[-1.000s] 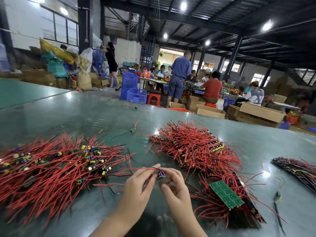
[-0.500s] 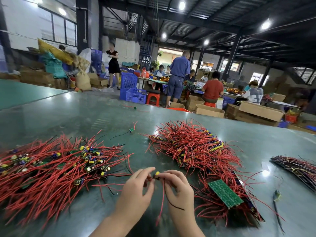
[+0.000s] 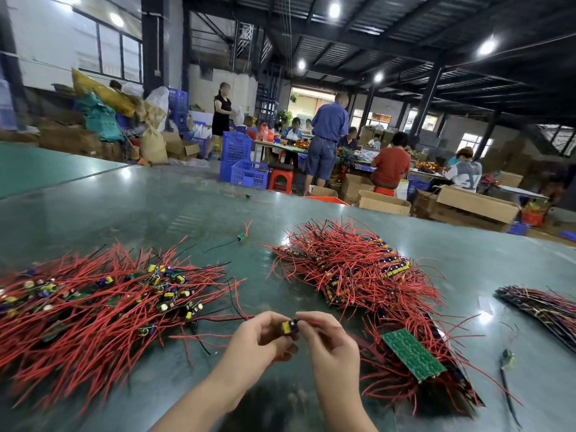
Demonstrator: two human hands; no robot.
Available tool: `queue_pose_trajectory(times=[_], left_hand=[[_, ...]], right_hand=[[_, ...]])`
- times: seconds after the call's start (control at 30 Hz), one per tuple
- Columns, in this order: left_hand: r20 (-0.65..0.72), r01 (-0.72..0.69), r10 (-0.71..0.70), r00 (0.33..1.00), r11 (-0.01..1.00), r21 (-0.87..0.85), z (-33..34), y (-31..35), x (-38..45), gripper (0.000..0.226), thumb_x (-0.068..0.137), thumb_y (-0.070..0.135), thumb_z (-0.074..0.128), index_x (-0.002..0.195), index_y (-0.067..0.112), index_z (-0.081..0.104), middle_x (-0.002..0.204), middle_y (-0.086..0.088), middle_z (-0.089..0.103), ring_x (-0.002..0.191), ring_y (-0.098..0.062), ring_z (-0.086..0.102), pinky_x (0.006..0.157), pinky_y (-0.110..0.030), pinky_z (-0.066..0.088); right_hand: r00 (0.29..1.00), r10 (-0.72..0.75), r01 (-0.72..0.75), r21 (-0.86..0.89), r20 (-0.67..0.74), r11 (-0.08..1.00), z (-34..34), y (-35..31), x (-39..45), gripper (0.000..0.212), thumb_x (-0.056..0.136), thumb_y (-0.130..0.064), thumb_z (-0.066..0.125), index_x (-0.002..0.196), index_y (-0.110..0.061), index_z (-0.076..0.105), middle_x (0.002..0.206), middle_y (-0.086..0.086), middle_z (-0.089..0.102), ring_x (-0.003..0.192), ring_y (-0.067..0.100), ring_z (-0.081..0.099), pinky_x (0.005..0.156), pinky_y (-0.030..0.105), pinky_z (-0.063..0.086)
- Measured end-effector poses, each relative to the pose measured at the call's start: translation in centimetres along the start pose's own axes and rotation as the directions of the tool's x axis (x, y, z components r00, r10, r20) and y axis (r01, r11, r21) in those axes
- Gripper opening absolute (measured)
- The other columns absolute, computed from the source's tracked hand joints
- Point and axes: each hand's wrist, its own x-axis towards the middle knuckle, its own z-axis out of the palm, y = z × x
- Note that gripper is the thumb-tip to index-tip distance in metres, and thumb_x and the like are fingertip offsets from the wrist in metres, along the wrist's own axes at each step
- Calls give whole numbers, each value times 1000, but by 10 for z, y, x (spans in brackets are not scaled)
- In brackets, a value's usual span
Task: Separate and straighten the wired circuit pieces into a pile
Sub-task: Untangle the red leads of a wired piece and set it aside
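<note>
One small wired circuit piece [image 3: 289, 328], yellow and purple, is held just above the table in front of me. My left hand [image 3: 254, 346] and my right hand [image 3: 330, 346] both pinch it between fingertips. Its red and black wires run out to the left toward a spread pile of separated pieces [image 3: 93, 307]. A tangled heap of red-wired pieces [image 3: 358, 275] lies to the right, with a green circuit board [image 3: 413, 353] lying on its near end.
The grey-green table [image 3: 156, 213] holds a dark wire bundle [image 3: 542, 307] at far right, a loose piece [image 3: 241, 236] at the centre back and another [image 3: 508, 360] near the right edge. People work at benches, boxes and blue crates beyond the table.
The wires that hung down from my right hand now stretch out to the left. The circuit piece has turned so its yellow part shows between my fingertips. Both hands stay together.
</note>
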Motion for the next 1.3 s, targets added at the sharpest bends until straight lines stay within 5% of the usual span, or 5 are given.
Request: queue_pose_trajectory(times=[0.17,0.4,0.73,0.93,1.3], left_hand=[[8,-65,64,998,997,52,-1,4,0,20,81,-16,57,89,1,57,80,-9,66,72,-15,62,72,-29,52],[109,172,-164,980,983,-66,5,3,1,7,93,16,54,98,11,51,65,-8,63,42,-9,42,43,-18,31],[119,-165,143,983,966,200,-2,4,-1,8,94,8,52,89,10,58,62,6,58,51,-5,42,51,-15,34],[211,-303,236,949,872,384,-10,6,2,5,90,20,55,91,18,59,69,10,61,64,-7,46,66,-26,36],[61,-313,309,949,903,296,-3,5,-3,22,85,35,61,77,15,58,59,5,55,58,-7,45,60,-23,35]], right_hand=[[896,436,-430,400,83,809,4,0,1,14,84,-1,60,78,-8,71,70,4,71,63,7,63,57,14,48],[972,233,-229,100,-23,968,1,-10,-3,20,81,4,66,75,-14,73,69,0,73,63,4,65,60,14,49],[989,139,-139,6,55,990,1,-12,-3,19,82,1,65,75,-16,72,74,2,73,70,7,67,66,16,50],[887,411,-453,226,211,862,-5,-11,6,10,72,-19,68,68,-11,74,71,2,70,68,14,59,67,25,41],[867,463,-498,329,184,803,-2,-5,6,4,77,-8,66,76,-10,70,73,4,69,69,13,60,61,23,42]])
